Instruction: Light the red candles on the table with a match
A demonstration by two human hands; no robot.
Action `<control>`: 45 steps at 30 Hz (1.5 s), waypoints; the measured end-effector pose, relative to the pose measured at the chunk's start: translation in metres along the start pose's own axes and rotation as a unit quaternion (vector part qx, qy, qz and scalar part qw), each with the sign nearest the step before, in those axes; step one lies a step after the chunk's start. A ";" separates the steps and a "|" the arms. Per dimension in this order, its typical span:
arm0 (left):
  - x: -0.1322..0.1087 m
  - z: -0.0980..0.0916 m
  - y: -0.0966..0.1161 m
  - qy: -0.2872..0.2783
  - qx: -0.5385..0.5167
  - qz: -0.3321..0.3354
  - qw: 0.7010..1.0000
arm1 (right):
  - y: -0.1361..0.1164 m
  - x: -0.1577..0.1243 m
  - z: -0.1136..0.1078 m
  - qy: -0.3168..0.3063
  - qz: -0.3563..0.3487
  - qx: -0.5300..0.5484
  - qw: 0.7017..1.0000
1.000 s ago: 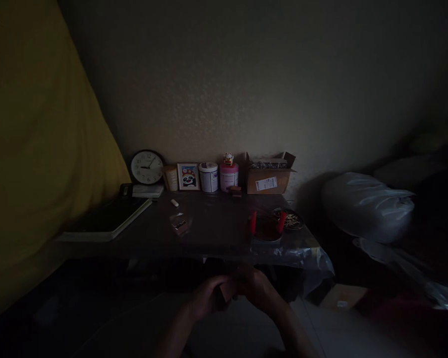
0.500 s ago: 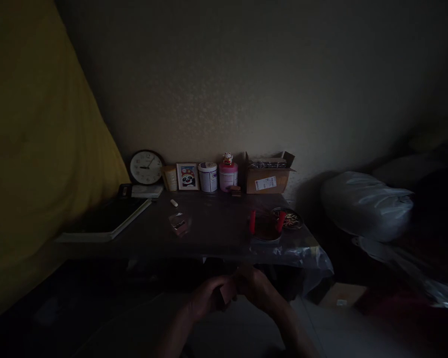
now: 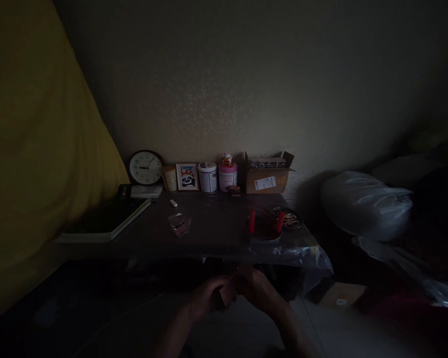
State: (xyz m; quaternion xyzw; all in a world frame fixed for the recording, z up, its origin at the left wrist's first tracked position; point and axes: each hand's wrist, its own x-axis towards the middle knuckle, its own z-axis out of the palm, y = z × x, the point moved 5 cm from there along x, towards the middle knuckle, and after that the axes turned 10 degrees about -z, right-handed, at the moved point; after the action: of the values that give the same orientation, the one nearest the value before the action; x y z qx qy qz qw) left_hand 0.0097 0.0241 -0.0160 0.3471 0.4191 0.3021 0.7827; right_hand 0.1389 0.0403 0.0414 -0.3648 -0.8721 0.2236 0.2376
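- Barely any change across the last second: both hands hold the same spot, low in the view, in front of and below the near edge of the table [image 3: 216,231].
- Left hand [image 3: 205,300]: fingers curled around a small box [image 3: 227,294], reddish-brown, held at its near end. Grip looks the same as a second ago.
- Right hand [image 3: 260,291]: fingers bent over the far end of the box. Too dark to tell whether they pinch it or only rest on it. At most a slight shift of the knuckles since half a second ago.
- The box sits between the two hands, off the table, over the dim floor. Cannot tell whether it is open or closed.
- The only clear shift is in the view, which has drifted a touch so the table things sit slightly further left in the picture.
- Nothing on the table has moved: clock [image 3: 146,167], panda picture [image 3: 187,177], white jar [image 3: 208,177], pink jar [image 3: 228,176] and cardboard carton [image 3: 269,179] along the wall. A dark book [image 3: 108,219] lies at the left, a small packet [image 3: 179,223] mid-table, and two red candles [image 3: 252,222] stand by a dish [image 3: 266,231].
- Judgement: the work is small finger handling of the box in place. No reach toward the table has begun.
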 end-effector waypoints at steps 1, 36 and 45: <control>0.000 0.000 0.000 0.001 0.004 0.003 1.000 | -0.001 0.000 -0.001 0.004 0.001 -0.003 1.000; 0.004 -0.002 0.004 -0.005 -0.061 0.017 0.998 | 0.008 -0.003 -0.007 0.056 0.003 0.015 0.998; -0.003 0.004 0.017 -0.018 -0.182 0.043 0.982 | 0.019 -0.003 -0.019 0.193 0.075 0.273 0.939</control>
State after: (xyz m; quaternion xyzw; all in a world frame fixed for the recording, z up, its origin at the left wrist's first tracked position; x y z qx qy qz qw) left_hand 0.0087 0.0310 0.0006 0.2215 0.3275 0.4008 0.8264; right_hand 0.1619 0.0543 0.0448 -0.3862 -0.6850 0.3954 0.4747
